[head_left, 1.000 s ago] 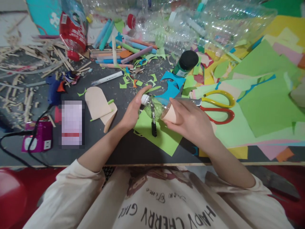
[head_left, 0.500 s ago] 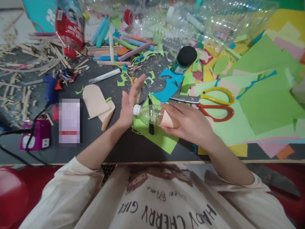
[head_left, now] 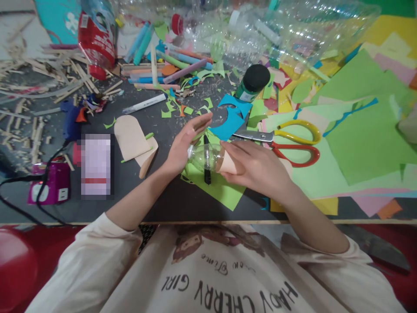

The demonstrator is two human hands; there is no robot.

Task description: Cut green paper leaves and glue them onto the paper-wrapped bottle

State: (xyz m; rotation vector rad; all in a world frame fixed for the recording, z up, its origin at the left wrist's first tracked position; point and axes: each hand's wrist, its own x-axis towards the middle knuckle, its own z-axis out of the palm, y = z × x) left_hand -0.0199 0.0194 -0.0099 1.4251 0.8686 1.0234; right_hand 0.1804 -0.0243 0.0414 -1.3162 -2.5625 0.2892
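A small clear plastic bottle [head_left: 211,157] lies on its side, its lower part wrapped in a band of peach paper [head_left: 230,164]. My right hand [head_left: 257,163] is closed around that wrapped end. At the capped end, my left hand [head_left: 184,145] has its fingers stretched out and its palm against the white cap [head_left: 190,153], which is mostly covered. Beneath the bottle are a square of light green paper [head_left: 224,195] and a black pen [head_left: 207,174], seen partly through the clear plastic. Scissors [head_left: 286,139] with one yellow and one red handle rest just beyond my right hand.
Cut peach paper pieces [head_left: 130,139] lie left of my hands, near a blurred-out box [head_left: 96,165] and a blue glue gun [head_left: 71,119]. A black-capped jar [head_left: 254,80] stands behind. Large green sheets [head_left: 374,130] spread rightward; clear bottles [head_left: 293,30] crowd the back.
My left hand has shifted a little to the right and its fingers now lean over toward the bottle, covering more of the cap. My right hand and the bottle have hardly moved.
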